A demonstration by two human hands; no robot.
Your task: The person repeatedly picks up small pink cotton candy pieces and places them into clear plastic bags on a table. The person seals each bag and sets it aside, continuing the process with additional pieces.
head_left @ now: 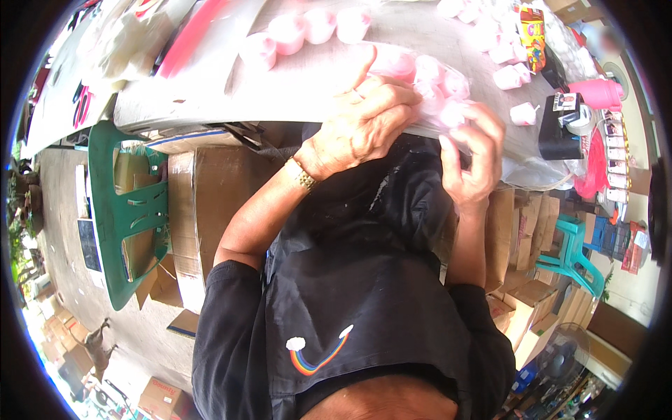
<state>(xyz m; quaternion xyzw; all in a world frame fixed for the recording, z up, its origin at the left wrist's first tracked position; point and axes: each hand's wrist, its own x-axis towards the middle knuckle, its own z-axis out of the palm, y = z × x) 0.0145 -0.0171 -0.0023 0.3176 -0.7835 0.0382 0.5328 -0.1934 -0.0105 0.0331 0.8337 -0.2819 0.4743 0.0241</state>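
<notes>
A clear plastic bag (432, 92) packed with pink, rounded pieces lies at the near edge of the white table (301, 98). My left hand (367, 122) is closed on the bag's left side, its fingers bent over the plastic and one digit pointing up. Curled round the bag's near right corner is my right hand (476, 157), its fingertips against the plastic. What lies under the fingers is partly hidden. Beyond my left hand, a row of pale pink rounded pieces (306, 28) stands on the table.
More pink and white pieces (507, 75) lie at the right, near a yellow snack packet (532, 38), a black box (560, 129) and a pink tumbler (595, 93). Scissors (82, 105) rest at far left. Below are a green chair (129, 210), cardboard boxes (185, 217) and a teal stool (574, 255).
</notes>
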